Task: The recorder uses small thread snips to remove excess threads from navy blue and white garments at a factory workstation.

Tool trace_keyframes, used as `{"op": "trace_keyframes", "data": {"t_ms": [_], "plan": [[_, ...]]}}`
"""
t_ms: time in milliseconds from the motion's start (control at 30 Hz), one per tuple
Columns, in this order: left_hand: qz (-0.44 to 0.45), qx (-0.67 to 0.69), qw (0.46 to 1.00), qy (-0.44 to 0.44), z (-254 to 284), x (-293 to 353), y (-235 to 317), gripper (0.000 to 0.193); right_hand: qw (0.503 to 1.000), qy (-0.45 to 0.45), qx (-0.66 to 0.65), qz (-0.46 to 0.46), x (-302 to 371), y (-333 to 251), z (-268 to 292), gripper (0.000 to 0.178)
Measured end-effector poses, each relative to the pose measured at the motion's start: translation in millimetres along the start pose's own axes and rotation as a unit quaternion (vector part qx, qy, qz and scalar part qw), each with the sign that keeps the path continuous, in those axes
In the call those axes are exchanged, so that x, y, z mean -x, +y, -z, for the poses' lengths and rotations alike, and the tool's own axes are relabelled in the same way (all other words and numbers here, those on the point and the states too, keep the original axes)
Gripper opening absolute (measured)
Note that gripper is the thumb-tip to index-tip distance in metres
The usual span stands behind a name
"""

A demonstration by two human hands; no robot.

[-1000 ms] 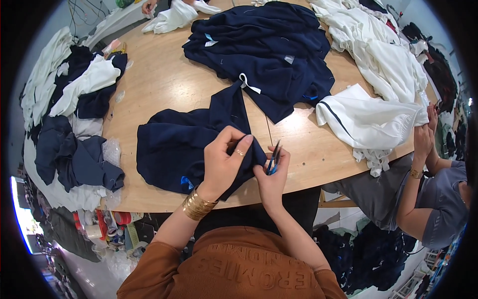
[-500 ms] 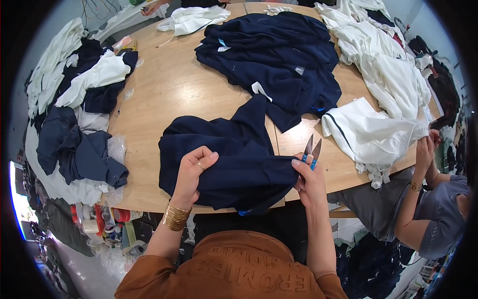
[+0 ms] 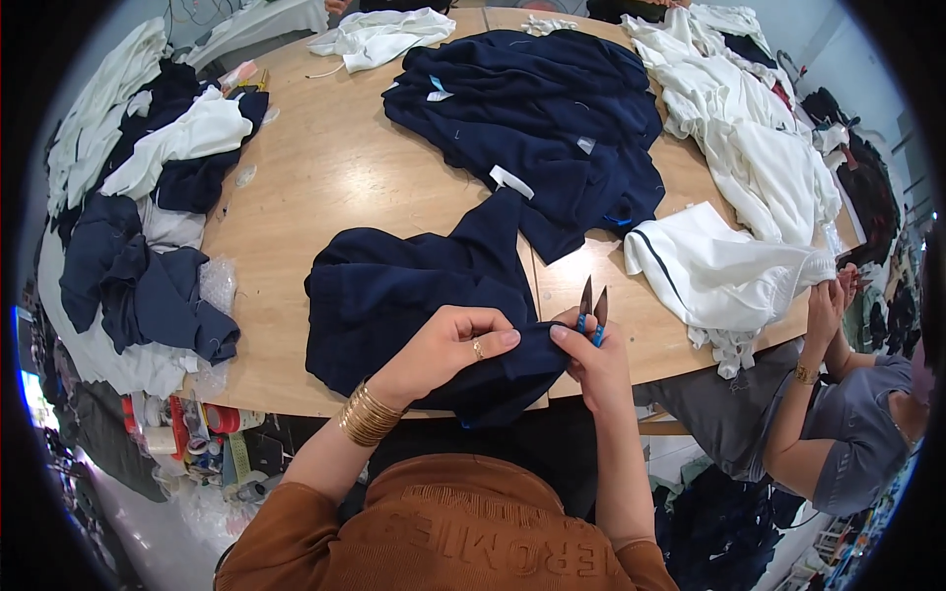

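Navy garment [image 3: 414, 281] lies bunched at the near side of the wooden table [image 3: 325, 167], its lower part over the edge towards the person's lap. Left hand [image 3: 448, 340] pinches a fold between thumb and fingers. Right hand [image 3: 598, 369] pinches the same stretch just beside, and also holds scissors [image 3: 584, 307] with blue handles: blades parted, tips pointing away from the body

Risks, as I judge them: right hand does double duty, so a slackened thumb could let the fold slip, and a turn of the wrist could bring the parted blades against the cloth and nick it. Dark fabric hides detail; whether a seam or thread sits at the fingertips, cannot tell. Overhang could drag the garment lapward if both pinches fail. Far end reaches the larger navy pile [image 3: 532, 118], same colour, white strip [image 3: 511, 182] beside; contact unclear, but a hard tug could disturb both
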State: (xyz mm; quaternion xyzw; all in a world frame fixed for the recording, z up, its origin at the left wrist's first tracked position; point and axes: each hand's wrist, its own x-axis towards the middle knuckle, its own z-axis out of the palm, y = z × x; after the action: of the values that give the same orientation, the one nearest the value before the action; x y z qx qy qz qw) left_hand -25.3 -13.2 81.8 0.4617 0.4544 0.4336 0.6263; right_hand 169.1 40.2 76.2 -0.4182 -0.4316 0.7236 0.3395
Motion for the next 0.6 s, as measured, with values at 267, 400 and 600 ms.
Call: {"op": "trace_keyframes", "data": {"t_ms": [267, 400, 600], "plan": [[0.108, 0.061, 0.990, -0.062, -20.7, -4.3, -15.5, 0.020, 0.928, 0.048, 0.310, 0.201, -3.8, 16.3, 6.4, 0.014], [0.109, 0.028, 0.993, -0.047, -29.0, -4.2, -8.8, 0.024, 0.899, 0.013, 0.345, 0.268, -5.8, 9.2, 11.0, 0.012], [0.030, 0.135, 0.988, 0.065, -35.5, -2.8, -13.7, 0.018, 0.918, 0.182, 0.274, 0.221, 13.3, 12.6, 9.7, 0.005]]}}
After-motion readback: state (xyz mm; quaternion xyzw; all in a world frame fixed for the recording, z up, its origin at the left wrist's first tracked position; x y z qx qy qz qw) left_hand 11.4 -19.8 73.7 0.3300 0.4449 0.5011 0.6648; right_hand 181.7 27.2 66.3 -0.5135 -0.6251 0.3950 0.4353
